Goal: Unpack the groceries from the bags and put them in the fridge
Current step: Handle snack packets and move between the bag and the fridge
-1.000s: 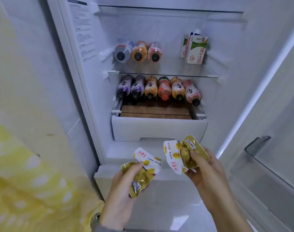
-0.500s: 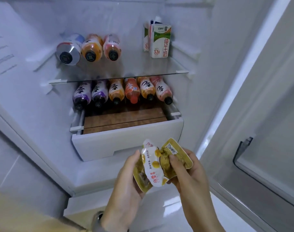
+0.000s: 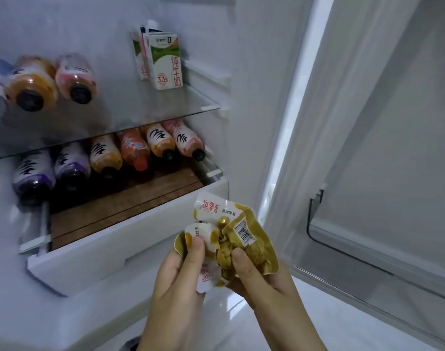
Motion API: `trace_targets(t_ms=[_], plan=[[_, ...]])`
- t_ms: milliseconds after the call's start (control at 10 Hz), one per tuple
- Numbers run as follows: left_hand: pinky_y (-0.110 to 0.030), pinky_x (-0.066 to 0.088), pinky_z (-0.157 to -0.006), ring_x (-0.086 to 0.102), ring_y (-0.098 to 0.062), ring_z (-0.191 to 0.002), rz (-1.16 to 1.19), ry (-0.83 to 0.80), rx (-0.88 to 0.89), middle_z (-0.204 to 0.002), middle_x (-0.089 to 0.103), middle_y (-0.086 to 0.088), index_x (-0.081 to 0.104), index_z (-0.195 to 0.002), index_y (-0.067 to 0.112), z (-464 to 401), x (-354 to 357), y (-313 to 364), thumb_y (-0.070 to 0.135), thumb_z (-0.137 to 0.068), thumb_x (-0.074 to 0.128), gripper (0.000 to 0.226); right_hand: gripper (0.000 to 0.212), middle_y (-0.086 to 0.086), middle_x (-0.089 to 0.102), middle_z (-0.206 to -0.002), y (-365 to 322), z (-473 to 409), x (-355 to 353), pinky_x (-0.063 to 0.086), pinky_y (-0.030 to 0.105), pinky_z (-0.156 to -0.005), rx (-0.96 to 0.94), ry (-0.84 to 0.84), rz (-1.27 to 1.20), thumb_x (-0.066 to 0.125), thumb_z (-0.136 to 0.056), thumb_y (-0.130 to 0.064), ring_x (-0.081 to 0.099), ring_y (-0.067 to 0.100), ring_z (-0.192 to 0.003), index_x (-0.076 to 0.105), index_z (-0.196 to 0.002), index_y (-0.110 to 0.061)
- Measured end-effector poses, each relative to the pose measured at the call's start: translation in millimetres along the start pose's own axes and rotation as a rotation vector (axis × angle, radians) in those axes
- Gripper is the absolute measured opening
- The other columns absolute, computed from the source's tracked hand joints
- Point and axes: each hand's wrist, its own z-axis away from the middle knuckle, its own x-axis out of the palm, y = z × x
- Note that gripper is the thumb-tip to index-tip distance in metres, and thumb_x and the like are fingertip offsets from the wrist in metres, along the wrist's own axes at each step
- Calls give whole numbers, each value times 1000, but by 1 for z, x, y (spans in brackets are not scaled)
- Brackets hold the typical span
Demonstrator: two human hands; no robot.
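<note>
Pinching two gold-and-white snack packets [image 3: 224, 239] together just in front of the open fridge's white drawer [image 3: 120, 249], left hand [image 3: 177, 282] thumbing the left packet, right hand [image 3: 262, 282] gripping the barcoded one. Lying behind on glass shelves: drink bottles [image 3: 110, 155] in rows, milk cartons [image 3: 164, 60] standing upright above.

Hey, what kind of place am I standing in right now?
Probably a home kitchen, right at an open fridge: a glass shelf with milk cartons, drink bottles lying in rows, and a drawer pulled out below.
</note>
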Motion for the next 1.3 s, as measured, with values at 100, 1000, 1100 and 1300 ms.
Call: trace_targets(t_ms=[100, 1000, 1100, 1300], plan=[[-34, 55, -78, 71, -20, -93, -50, -113, 9, -94, 76, -1, 78, -83, 33, 6, 15, 4, 53, -54, 74, 34, 53, 1, 74, -107, -15, 16, -7, 57, 26, -78, -93, 88, -8, 80, -60, -58, 70, 18, -101, 72, -107, -34], [-34, 45, -75, 57, -7, -88, -1007, -564, 1102, -92, 69, 16, 72, -92, 29, -35, 72, -49, 43, -93, 44, 31, 28, 2, 68, -106, -137, 30, -132, 60, 41, -78, -5, 381, 810, 71, -84, -21, 70, 18, -94, 58, -108, -22], [-37, 48, -73, 59, -10, -87, -1007, -574, 1102, -92, 69, 15, 71, -92, 29, -36, 71, -49, 44, -93, 44, 31, 25, -2, 66, -108, -130, 7, -141, 61, 38, -77, 124, 304, 894, 68, -88, -19, 69, 15, -95, 56, -109, -25], [-35, 52, -72, 61, -13, -86, -996, -590, 1120, -91, 70, 9, 73, -93, 24, -41, 72, -55, 46, -94, 41, 38, 30, 1, 65, -105, -121, -3, -150, 61, 36, -76, 211, 212, 933, 68, -87, -11, 68, 17, -94, 56, -114, -18]])
